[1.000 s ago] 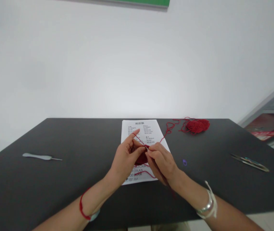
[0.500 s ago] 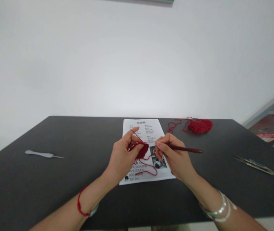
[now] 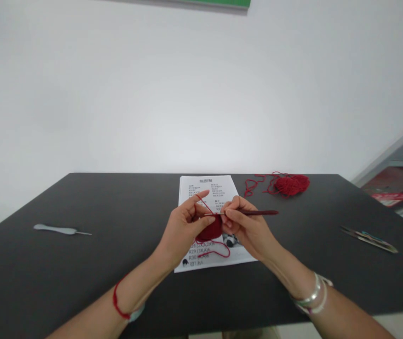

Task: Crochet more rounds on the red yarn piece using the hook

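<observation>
L hand (image 3: 181, 230) pinching red yarn piece (image 3: 211, 230) over printed sheet (image 3: 238, 256) on tbl (image 3: 116, 202); R hand (image 3: 250, 226) gripping hook (image 3: 263, 213), shaft along piece's top edge, whether thru stitch unclear from here

Left hand (image 3: 182, 228) bare; red cord bracelet (image 3: 115, 301) and pale green band (image 3: 137, 313), lower left of frame; right hand (image 3: 249, 228) bare; silver bangle (image 3: 313, 294) and whitish band (image 3: 323, 301), lower right.

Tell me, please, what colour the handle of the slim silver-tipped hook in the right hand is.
The handle is dark reddish-brown, clearest in the head view.
</observation>
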Demonstrator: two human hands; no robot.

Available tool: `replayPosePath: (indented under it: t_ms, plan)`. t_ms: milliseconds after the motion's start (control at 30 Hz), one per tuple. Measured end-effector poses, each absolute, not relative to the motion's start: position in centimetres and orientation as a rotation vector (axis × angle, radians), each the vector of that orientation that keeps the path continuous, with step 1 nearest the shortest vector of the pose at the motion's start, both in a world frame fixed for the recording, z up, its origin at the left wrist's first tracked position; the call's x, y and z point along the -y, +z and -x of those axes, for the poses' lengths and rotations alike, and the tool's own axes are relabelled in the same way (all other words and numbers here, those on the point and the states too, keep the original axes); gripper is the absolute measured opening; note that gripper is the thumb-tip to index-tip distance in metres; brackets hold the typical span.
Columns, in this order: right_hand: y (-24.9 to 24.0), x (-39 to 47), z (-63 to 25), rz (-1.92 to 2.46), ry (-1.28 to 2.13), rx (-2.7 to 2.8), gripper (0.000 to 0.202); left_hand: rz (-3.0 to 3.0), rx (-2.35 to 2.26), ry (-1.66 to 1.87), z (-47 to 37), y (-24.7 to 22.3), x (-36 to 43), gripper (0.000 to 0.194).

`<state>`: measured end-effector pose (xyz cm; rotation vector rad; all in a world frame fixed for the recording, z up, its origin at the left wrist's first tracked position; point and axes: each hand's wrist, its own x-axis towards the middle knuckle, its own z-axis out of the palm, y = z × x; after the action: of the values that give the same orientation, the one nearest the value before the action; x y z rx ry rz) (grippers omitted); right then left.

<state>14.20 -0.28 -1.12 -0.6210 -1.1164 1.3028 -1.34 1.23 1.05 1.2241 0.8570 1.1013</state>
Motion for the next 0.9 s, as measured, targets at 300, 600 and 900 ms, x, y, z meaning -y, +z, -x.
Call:
replayPosePath:
  t_ms: [300,600,900]
  plan:
    - [-3.4,1.1,-14.0,0.741,-0.458,1.941,0.016,-0.947,-0.747,1.039,0.6,1.1,-0.4,0.061]
    - [-2.2,0.5,-14.7,0.634,0.89,1.406,0.012,-0.861,-0.658,0.961,1.9,1.4,-2.0,0.053]
    - [-0.8,0.6,-15.9,0.619,1.08,1.358,0.012,-0.996,-0.605,0.848,3.1,1.7,-2.6,0.047]
